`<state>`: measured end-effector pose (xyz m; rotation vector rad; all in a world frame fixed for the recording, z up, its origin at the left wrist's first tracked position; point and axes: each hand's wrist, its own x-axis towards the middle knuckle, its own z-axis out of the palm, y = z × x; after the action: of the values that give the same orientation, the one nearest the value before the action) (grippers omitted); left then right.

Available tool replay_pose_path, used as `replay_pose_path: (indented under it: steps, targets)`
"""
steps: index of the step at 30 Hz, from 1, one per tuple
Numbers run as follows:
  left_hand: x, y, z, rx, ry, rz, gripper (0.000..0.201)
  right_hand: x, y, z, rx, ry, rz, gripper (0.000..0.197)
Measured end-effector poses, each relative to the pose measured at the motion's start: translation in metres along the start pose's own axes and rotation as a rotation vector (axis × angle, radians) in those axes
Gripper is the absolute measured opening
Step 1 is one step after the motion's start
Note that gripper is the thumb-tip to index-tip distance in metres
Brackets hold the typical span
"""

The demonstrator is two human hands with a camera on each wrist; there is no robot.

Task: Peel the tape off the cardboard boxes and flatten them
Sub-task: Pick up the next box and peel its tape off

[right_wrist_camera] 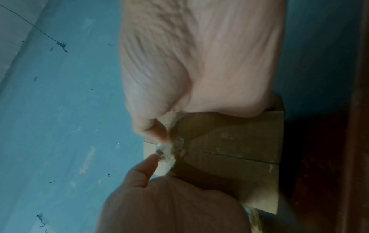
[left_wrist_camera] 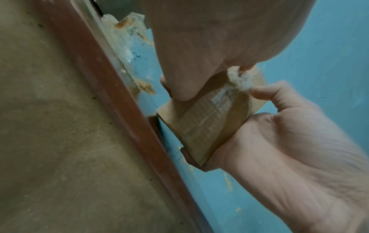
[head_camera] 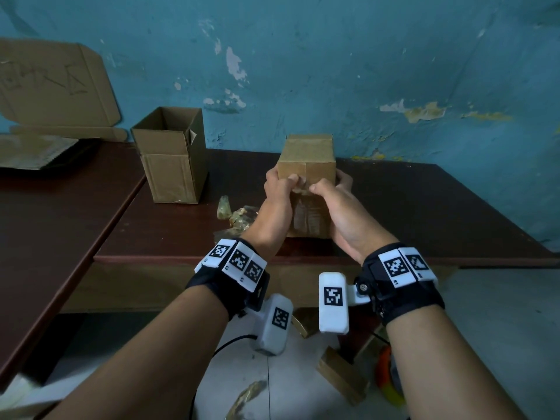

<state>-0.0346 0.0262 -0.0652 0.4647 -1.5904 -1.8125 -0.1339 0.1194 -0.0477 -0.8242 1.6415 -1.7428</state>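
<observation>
A small sealed cardboard box [head_camera: 306, 165] is lifted over the dark table [head_camera: 424, 213]. My left hand [head_camera: 283, 184] grips its left side and my right hand [head_camera: 328, 187] grips its right side, fingers curled round behind. Both thumbs meet at the box's near top edge on a crumpled, lifted end of clear tape [left_wrist_camera: 239, 82]. That tape wad [right_wrist_camera: 169, 151] sits between the right thumb [right_wrist_camera: 151, 130] and the left thumb [right_wrist_camera: 145, 170]. A tape strip [left_wrist_camera: 211, 116] still runs down the seam of the box [left_wrist_camera: 199, 134].
An open-topped cardboard box [head_camera: 171, 156] stands at the back left of the table. Crumpled tape scraps [head_camera: 233, 213] lie just left of my hands. A flat cardboard sheet [head_camera: 54, 86] leans on the blue wall. Cardboard pieces [head_camera: 342, 377] lie on the floor.
</observation>
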Motion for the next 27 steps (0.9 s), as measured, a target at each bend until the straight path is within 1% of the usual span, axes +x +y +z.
replay_pose_path:
  steps: [2,4,6,8,10,12,13,16,20,23,24,25,27]
  targets:
    - [0.000,0.001,0.000,-0.020,-0.006,0.002,0.087,0.003,0.003,-0.002,0.053,0.010,0.008,0.093]
    - [0.001,0.001,0.001,-0.048,-0.014,0.013,0.090,0.004,0.004,-0.002,0.089,-0.015,0.022,0.093]
    - [0.001,0.000,0.001,-0.114,-0.023,0.011,0.082,0.002,0.001,0.000,0.123,-0.020,0.030,0.093]
    - [0.003,-0.002,0.001,-0.163,-0.028,0.009,0.075,0.002,0.000,0.001,0.146,-0.017,0.032,0.099]
    - [0.005,-0.006,0.000,-0.151,-0.038,0.020,0.081,-0.002,-0.003,0.005,0.128,0.000,0.028,0.100]
    - [0.006,-0.010,-0.001,-0.113,-0.050,0.041,0.089,-0.005,-0.006,0.007,0.067,0.027,0.024,0.089]
    - [0.007,-0.013,-0.002,-0.092,-0.052,0.046,0.089,-0.006,-0.006,0.006,0.040,0.030,0.022,0.086]
    - [0.008,-0.016,-0.004,-0.034,-0.064,0.047,0.084,-0.006,-0.006,0.003,-0.024,0.025,0.024,0.090]
    - [0.009,-0.014,-0.005,-0.047,-0.050,0.045,0.083,-0.003,-0.004,0.004,-0.098,0.017,0.012,0.094]
    - [0.010,-0.014,-0.006,-0.046,-0.053,0.039,0.069,-0.003,-0.002,0.004,-0.101,0.006,0.001,0.101]
    - [0.010,-0.014,-0.006,-0.032,-0.053,0.024,0.068,-0.002,-0.002,0.004,-0.085,0.007,0.001,0.103]
    - [0.009,-0.014,-0.005,-0.015,-0.045,0.004,0.071,-0.002,-0.002,0.003,-0.072,0.007,0.004,0.104]
    - [0.009,-0.014,-0.002,0.015,-0.029,-0.017,0.075,-0.002,-0.003,0.003,-0.070,-0.012,0.002,0.103]
